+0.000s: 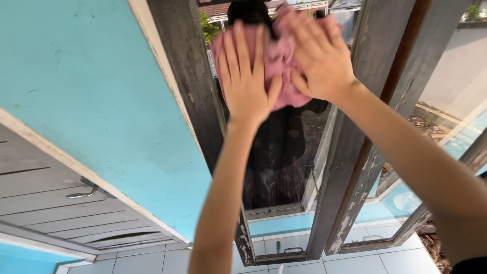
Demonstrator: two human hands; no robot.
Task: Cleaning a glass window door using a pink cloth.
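Pressing a pink cloth [280, 66] flat against the glass [284, 152], both hands work at the top edge of the pane, close to the upper rail of the window frame [350, 152]. The left hand [246, 76] lies palm-down on the left half of the cloth, fingers [242, 43] spread wide and pointing up, which spreads the load over a broad patch of fabric. The right hand [319, 56] covers the right half, its fingers laid flat and slightly closer together, the thumb side bunching folds of cloth at the centre. Neither hand grips the cloth in a closed fist; both hold it by pressure against the glass, so it stays put only while that contact is kept.

Cloth condition: soft, thin fabric, dusty pink, crumpled into several folds between the two hands, with a loose lower edge hanging just below the right palm. Whether it is damp cannot be told.

The pane is dark and reflective, showing a dim figure and outdoor surroundings. The frame is weathered grey wood with peeling paint near its lower corner. A turquoise wall [96, 96] adjoins the left edge of the frame, and a grey panelled door with a metal handle [81, 193] lies at the lower left. White floor tiles [147, 261] show below the frame
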